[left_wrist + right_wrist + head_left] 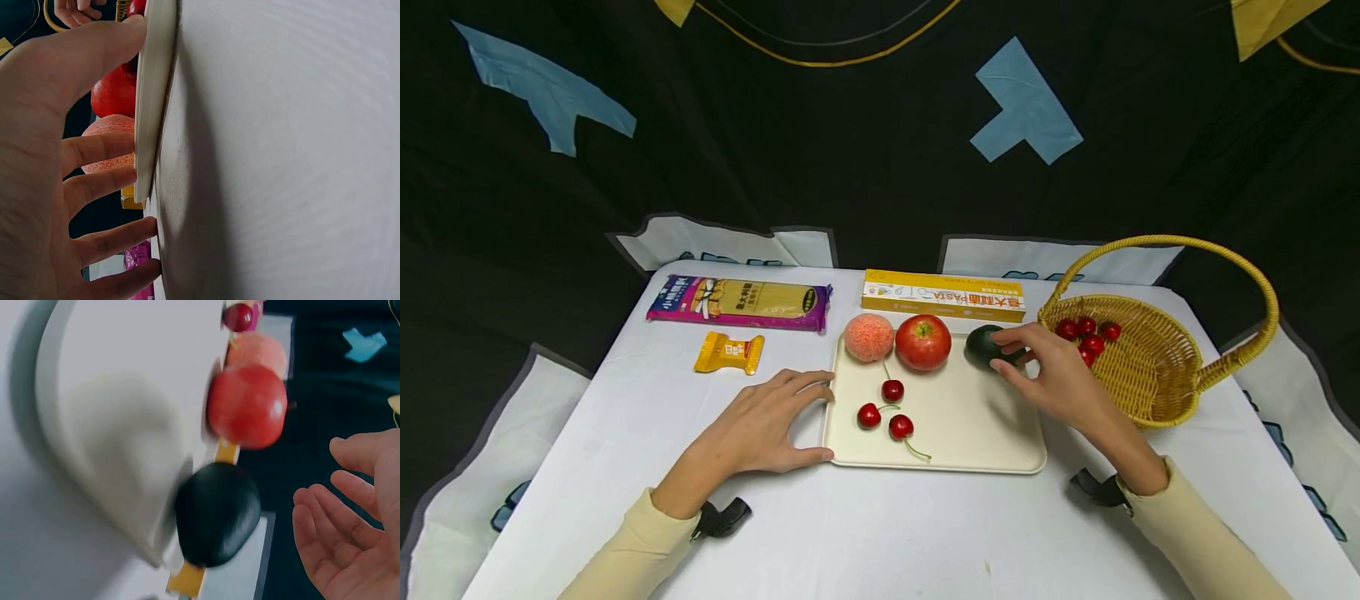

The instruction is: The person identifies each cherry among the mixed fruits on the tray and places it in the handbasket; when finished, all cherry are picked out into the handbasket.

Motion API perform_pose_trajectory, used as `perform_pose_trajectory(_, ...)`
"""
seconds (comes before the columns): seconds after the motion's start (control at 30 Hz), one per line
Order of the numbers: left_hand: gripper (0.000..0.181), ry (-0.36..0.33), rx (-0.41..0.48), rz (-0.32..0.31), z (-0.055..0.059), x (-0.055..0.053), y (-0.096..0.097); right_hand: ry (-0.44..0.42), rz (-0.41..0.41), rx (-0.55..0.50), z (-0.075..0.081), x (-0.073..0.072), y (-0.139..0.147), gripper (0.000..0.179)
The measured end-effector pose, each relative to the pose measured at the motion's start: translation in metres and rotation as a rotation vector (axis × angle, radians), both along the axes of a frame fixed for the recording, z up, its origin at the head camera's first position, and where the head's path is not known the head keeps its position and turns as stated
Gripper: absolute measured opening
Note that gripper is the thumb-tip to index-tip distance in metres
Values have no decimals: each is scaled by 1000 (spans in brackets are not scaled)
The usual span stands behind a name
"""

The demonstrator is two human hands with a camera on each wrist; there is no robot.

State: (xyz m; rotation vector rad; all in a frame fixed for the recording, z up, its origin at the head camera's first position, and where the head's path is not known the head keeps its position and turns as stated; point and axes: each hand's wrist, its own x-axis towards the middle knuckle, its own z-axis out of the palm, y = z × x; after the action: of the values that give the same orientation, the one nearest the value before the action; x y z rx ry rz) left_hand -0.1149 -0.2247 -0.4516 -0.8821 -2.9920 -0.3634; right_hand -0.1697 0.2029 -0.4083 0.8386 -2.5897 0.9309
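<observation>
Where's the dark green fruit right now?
In the head view, the dark green fruit sits on the tray near its far right corner, right of the red apple, by the right hand.

The long sleeves [638, 540] are plain cream cloth; beside each cuff [664, 518] sits a black, angular fitting [724, 517], its finer details hard to make out.

"PASTA" on yellow box [943, 313], Chinese characters on purple packet [760, 300]

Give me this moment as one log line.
left hand: at tray rim | right hand: above dark green fruit, not touching | also on tray: apple, pink fruit, three cherries
</observation>
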Motion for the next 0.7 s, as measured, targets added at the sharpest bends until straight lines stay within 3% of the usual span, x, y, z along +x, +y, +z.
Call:
perform_pose_trajectory(0.37,72,-6,9,3,-1,2,0,-59,144,-2,-10,6,-36,33)
perform_pose_trajectory(0.7,72,-1,6,1,-1,0,0,-118,212,41,-17,11,-60,37)
